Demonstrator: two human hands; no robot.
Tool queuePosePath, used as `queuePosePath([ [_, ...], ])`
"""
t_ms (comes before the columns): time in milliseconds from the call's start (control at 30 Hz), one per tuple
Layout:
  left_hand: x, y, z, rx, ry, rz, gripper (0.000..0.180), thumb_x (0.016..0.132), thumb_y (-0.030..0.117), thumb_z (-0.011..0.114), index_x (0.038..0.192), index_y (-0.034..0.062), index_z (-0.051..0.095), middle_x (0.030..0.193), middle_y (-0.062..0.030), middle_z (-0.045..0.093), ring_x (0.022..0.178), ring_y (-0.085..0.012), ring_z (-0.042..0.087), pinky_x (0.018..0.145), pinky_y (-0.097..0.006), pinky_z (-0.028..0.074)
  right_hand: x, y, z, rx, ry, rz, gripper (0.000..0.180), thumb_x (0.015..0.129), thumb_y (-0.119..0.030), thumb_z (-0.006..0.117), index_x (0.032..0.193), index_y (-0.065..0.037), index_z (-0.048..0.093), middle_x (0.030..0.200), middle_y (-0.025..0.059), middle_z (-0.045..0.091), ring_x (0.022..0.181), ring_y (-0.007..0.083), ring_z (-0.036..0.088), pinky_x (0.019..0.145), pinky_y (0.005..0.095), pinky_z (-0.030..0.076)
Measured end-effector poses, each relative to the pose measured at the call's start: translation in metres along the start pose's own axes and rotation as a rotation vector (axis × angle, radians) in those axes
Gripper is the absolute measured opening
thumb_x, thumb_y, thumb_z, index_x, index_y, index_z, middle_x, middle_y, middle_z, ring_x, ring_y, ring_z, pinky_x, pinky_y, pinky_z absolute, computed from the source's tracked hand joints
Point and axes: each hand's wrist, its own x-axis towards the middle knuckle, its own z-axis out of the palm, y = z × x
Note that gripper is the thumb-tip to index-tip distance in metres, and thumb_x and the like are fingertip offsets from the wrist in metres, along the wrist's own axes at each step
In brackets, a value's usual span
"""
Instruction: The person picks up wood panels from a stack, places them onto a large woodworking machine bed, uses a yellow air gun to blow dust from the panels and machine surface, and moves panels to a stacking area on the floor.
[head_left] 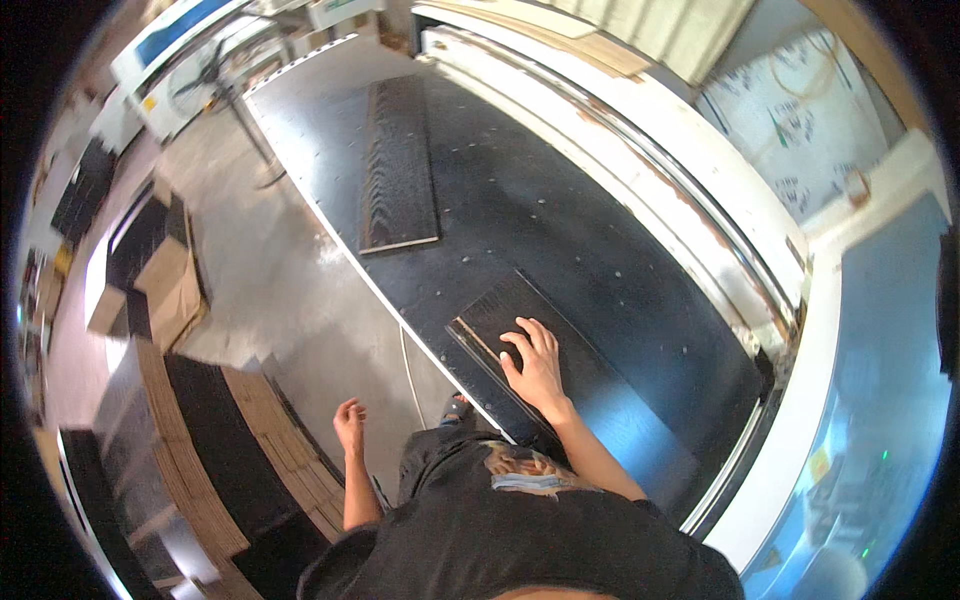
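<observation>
The right hand (535, 365) lies flat, fingers spread and uncurled, on the upper end of a dark wood-grain panel (570, 385) just right of the frame's centre. It grips nothing; the palm simply presses on the board's face. The panel lies on the black machine bed (560, 210), running from the bed's near edge toward the lower right. The left hand (349, 422) hangs free at lower centre-left, fingers loosely curled and holding nothing, above the concrete floor (270, 270) and just right of a stack of dark panels with tan edges (235, 440).

To seat the board well, I judge that the flat palm should keep even downward pressure while sliding it, so the panel moves square to the bed's edge rather than pivoting; bringing the idle hand onto the lower end would steady it.

Farther up the bed, toward the upper centre, a second dark panel (400, 165) lies well apart from the first. A white machine frame (690, 170) borders the bed on the right, and cardboard boxes (165, 285) sit on the floor at left.
</observation>
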Motion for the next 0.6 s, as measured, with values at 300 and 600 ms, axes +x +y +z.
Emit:
queuePosePath([
  [300,0.062,0.157,0.023,-0.176,0.338,0.484,0.022,0.104,0.013,0.052,0.116,-0.0003,0.065,0.092,-0.0077,0.069,0.081,-0.0140,0.062,0.074,-0.029,0.051,-0.001,-0.003,-0.002,-0.017,0.015,0.010,0.029,0.090,-0.018,0.067,0.118,-0.011,0.063,0.142,0.0156,0.049,0.139,0.0374,0.041,0.116,0.0535,0.032],
  [600,0.080,0.244,0.204,-0.052,-0.335,0.678,0.021,0.104,0.012,0.055,0.115,-0.0007,0.068,0.098,-0.0107,0.072,0.086,-0.0160,0.067,0.078,-0.030,0.052,-0.030,-0.003,-0.046,0.213,0.183,0.129,0.015,0.093,-0.014,0.066,0.107,-0.010,0.070,0.110,0.0072,0.071,0.112,0.0278,0.063,0.104,0.0444,0.043],
])
